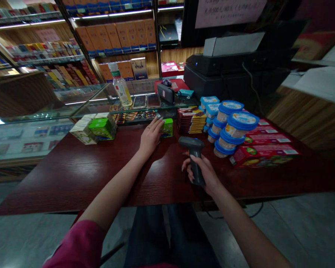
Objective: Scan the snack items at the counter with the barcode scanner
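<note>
Right grip [206,172] is wrapped round the scanner [195,152]; left grip [151,134] touches the green box [168,128] at far bench [108,175] edge, whether closed I cannot tell; swinging the scanner rightward could topple the stacked tubs [235,129]

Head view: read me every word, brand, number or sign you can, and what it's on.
"500": pale paper sign at the top.
"60": same sign, after a slash; its Chinese characters are too blurred to quote reliably.
Too small or blurred to read: print on the blue-lidded tubs, red boxes, stacked packets, green box at the left hand, and bottle.
Scanner: no lettering I can make out.
</note>
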The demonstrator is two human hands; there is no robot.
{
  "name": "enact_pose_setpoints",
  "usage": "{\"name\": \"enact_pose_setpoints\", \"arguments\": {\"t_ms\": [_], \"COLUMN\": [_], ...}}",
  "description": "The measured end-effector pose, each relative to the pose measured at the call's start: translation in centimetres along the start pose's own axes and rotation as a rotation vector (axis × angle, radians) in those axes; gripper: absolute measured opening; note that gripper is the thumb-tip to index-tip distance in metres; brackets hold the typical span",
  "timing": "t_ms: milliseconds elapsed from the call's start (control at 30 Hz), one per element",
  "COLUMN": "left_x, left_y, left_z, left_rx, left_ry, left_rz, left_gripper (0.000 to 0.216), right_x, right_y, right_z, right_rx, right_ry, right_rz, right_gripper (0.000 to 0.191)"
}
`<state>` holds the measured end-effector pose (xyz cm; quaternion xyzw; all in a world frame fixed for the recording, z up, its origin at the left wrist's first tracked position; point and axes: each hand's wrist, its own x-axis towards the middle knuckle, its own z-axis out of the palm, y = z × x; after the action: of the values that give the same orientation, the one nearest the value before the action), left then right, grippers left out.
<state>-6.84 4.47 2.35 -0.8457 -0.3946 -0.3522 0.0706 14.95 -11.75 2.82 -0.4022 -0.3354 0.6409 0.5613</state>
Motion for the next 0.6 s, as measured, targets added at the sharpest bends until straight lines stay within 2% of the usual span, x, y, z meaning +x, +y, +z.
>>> {"name": "enact_pose_setpoints", "arguments": {"t_ms": [133, 267, 433, 600], "left_x": [3.5, 5.4, 6.3, 6.0], "left_y": [-1.5, -2.2, -2.4, -2.0], "left_z": [2.6, 4.6, 5.9, 6.0], "left_rx": [0.051, 0.099, 0.108, 0.125], "left_ry": [-0.043, -0.054, -0.044, -0.046], "left_rz": [-0.04, -0.046, -0.096, -0.092], "left_gripper": [0.071, 0.078, 0.084, 0.089], "right_x": [0.3, 0.3, 0.3, 0.3], "right_y": [0.3, 0.4, 0.0, 0.0], "right_z": [-0.1, -0.2, 0.1, 0.1], "right_rx": [0.043, 0.058, 0.027, 0.023], "right_ry": [-0.002, 0.016, 0.01, 0.014], "right_rz": [0.004, 0.006, 0.036, 0.045], "right_gripper": [0.044, 0.043, 0.045, 0.048]}}
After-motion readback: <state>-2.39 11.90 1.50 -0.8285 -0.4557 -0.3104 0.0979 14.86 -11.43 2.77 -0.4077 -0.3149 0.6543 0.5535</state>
